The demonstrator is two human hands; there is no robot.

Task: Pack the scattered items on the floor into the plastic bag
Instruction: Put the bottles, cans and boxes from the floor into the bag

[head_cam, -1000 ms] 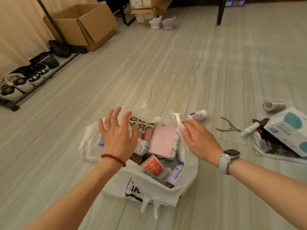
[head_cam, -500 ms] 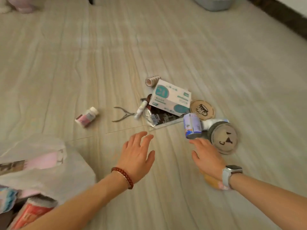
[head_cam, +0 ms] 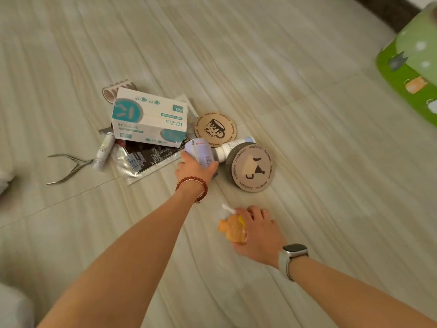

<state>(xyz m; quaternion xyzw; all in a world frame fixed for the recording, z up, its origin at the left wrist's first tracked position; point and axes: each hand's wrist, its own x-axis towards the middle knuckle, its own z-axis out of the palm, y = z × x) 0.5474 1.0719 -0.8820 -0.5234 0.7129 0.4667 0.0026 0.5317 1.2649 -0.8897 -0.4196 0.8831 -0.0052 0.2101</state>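
The left hand is curled round a pale can at the centre of the frame, in the middle of the heap on the floor. The right hand, lower right of centre, has its fingers bent over a small orange toy lying on the floor; whether it is already gripped or only covered cannot be told.

Other items lie close around the can: a white box to its upper left resting on a foil pouch, a white bottle just to its right, two round coasters, a small tube, nippers at the left and a tape roll behind the box. The bag seems to be the pale shape at the lower left corner, well apart from the heap.

To do this pick-up well, the person should lift the can straight up, since the bottle beside it looks free to roll. The toy looks soft, so a fuller wrap of the fingers would hold better than a fingertip pinch before both go left to the bag.
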